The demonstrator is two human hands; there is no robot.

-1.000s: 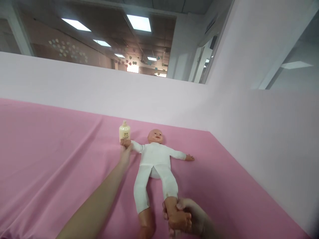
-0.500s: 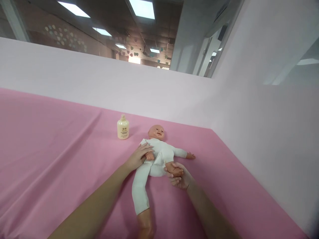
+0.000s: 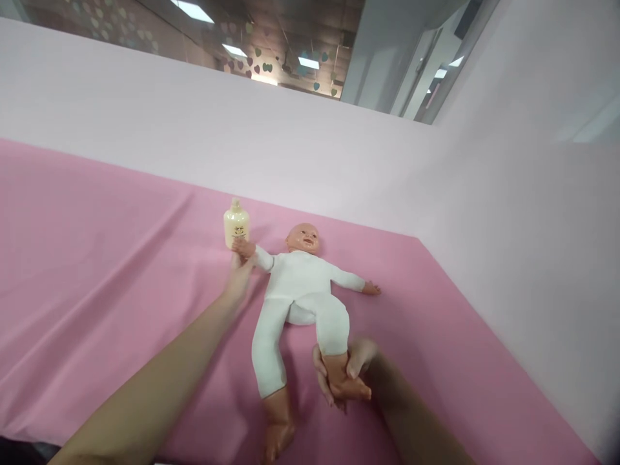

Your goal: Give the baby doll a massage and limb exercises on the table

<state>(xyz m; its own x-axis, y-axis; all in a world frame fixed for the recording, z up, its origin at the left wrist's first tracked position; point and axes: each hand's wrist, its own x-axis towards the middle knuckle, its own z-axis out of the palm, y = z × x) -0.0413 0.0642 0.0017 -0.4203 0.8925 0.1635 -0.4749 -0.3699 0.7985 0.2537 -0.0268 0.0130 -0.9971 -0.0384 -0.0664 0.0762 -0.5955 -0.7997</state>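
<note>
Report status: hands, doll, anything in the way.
Left hand holds the doll by its outstretched wrist. Right hand clasps one foot. Doll on its back on the pink cloth. Bottle stands right behind the held wrist.

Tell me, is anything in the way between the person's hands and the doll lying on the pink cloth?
Nothing visible stands between them. The left hand holds the outstretched wrist of the doll, close by the cream bottle, and the right hand wraps around one of its bare feet. Both hands touch the doll directly.
</note>
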